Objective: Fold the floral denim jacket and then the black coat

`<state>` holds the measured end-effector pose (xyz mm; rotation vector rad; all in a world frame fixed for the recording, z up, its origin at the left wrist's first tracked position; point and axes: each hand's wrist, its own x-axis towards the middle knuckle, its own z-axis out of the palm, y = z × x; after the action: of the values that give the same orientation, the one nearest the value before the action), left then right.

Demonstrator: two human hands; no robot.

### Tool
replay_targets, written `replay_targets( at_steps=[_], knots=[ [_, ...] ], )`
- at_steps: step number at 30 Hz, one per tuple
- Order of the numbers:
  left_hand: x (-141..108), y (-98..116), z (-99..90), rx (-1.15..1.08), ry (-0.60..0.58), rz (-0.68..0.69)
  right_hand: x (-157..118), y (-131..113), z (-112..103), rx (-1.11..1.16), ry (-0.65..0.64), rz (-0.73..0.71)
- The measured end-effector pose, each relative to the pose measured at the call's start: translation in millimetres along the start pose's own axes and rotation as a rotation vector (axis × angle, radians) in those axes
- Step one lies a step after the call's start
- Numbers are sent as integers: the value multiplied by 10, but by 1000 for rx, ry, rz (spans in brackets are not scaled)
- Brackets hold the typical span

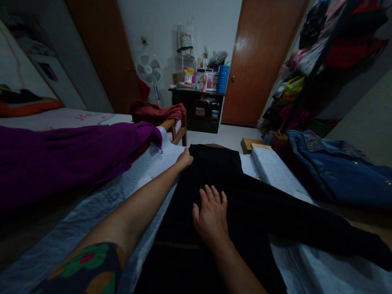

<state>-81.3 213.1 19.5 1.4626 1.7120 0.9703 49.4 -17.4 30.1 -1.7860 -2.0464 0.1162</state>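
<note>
A black long-sleeved garment (245, 200) lies spread over a pale cloth-covered surface, one sleeve reaching out to the right. At its upper left edge, my left hand (185, 159) is closed, gripping the fabric. My right hand (212, 216) rests palm down on the middle of the garment with its fingers spread. The garment's lower part runs out of view at the bottom, too dark to make out in detail.
Purple cloth (73, 153) lies to the left, a folded denim garment (339, 167) to the right. Beyond stand a wooden bed frame (183, 126), a dark cabinet (196, 108) and a white fan (149, 68). Clothes (346, 53) hang at the right.
</note>
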Motion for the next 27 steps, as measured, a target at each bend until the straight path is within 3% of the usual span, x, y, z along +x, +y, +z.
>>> replay_targets(
  at_steps=[4, 7, 9, 11, 13, 16, 24, 27],
  knots=[
    [-103, -37, -68, 198, 121, 81, -4, -3, -13, 13, 1, -4],
    [-112, 19, -161, 410, 167, 289, -2, -7, -9, 1, -1, 5],
    [-77, 104, -182, 549, 92, 482, 2, -9, -2, -4, 0, 5],
    [-19, 201, -157, 609, -83, 565, 5, -10, 4, -6, -2, 4],
    [50, 282, -106, 631, -236, 536, 6, -8, 10, -1, -2, 6],
    [147, 353, -35, 659, -307, 458, 9, 2, 16, 35, 19, 11],
    [178, 427, -4, 650, -209, 400, 43, 55, -8, 121, 196, 20],
    [125, 411, -5, 649, -163, 420, 49, 49, 25, 76, 177, 46]
  ],
)
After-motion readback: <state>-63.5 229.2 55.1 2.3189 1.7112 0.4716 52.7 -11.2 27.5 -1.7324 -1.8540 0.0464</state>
